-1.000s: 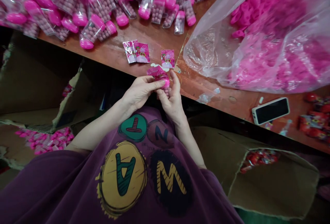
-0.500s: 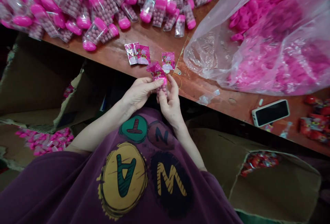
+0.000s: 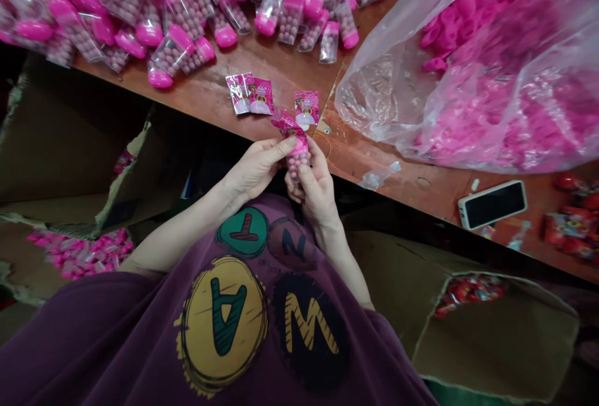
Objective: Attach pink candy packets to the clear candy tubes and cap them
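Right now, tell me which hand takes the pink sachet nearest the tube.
Left, probably: the right hand wraps the clear bead-filled tube, while the left hand only touches its pink cap with fingertips, close to the sachet.

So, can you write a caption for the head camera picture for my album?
Left hand and right hand hold a pink-capped tube by a table.
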`<state>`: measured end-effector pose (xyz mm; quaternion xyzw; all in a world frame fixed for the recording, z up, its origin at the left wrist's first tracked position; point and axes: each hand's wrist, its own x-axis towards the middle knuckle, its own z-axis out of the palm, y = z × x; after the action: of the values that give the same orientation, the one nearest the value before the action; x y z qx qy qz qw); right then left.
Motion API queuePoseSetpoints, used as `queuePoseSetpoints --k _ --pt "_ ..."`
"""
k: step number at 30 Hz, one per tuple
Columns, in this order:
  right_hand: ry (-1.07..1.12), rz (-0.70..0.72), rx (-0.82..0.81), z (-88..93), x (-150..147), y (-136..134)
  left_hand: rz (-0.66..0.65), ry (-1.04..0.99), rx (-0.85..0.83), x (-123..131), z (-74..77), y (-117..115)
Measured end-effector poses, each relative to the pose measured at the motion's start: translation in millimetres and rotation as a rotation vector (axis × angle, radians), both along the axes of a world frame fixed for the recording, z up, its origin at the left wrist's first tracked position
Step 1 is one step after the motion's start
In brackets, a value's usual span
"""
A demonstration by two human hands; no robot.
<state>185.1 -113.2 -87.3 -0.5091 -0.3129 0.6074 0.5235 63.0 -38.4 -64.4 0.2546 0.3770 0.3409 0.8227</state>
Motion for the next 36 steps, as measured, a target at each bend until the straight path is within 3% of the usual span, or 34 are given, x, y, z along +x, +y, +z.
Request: queuePoseSetpoints --k 6,14,18,23,28,36 --pt "-0.467 -0.074 0.143 -16.8 -0.4 -4.4 0.114 0.12 0.081 4.7 2.8 -7.4" --pt "0.085 -0.028 -0.008 -1.9 -5.5 0.4 0.008 0.029 -0.048 2.8 -0.4 -15.2" --pt "0.028 -0.036 -0.015 -2.0 -4.6 1.4 -0.081 -0.008 -0.054 -2.7 0.5 -16.4" --pt "-0.111 0.028 -0.029 -2.4 2.4 -2.8 0.082 0.012 -0.074 -3.4 2.6 -8.0" --pt "-0.137 0.063 -0.016 -0.4 4.9 -6.8 0.132 0.037 -0.044 -1.0 1.0 -9.0" --pt "-0.086 -0.017 -0.012 -2.1 -6.6 1.7 -0.028 0.005 -0.049 -3.4 3.1 -20.4"
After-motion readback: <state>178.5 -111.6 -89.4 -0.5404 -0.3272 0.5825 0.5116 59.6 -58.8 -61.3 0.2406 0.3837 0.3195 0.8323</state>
